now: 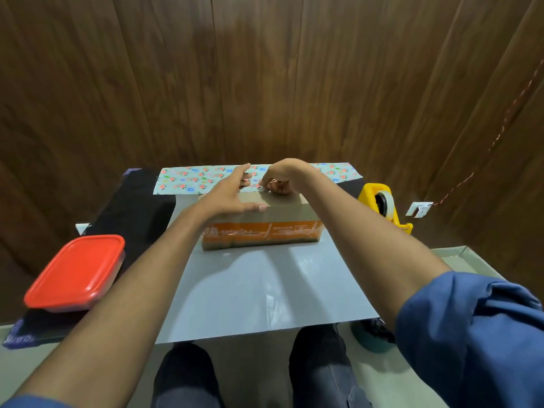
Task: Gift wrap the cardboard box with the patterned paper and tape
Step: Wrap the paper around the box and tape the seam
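Brown cardboard box (262,228) with an orange printed band along its near side, lying lengthwise on the plain pale reverse of a large sheet of wrapping paper (259,287), toward the sheet's far half. Floral printed face of the same paper (194,179) folded up toward the box's far top edge, pink and blue flowers on a light ground. Left hand (232,195) spread flat over the box top, fingers straight, thumb along the near top edge, fingertips reaching onto the flowered flap. Right hand (281,179) curled just beside it at the far top edge, fingertips pinching at something small and pale where flap meets box; tape or paper edge, cannot tell. Both forearms bare, blue sleeve (471,334) rolled up on the right arm. Black cloth (132,213) under the paper, covering the left part of the table. Red-lidded square plastic container (76,272) resting on the cloth, left of the sheet, well apart from the box. Yellow tape dispenser (382,207) with a clear roll standing right of the box, near the sheet's far right corner. Dark wooden panel wall (265,78) behind. Dark trouser knees (188,375) below the near table edge.
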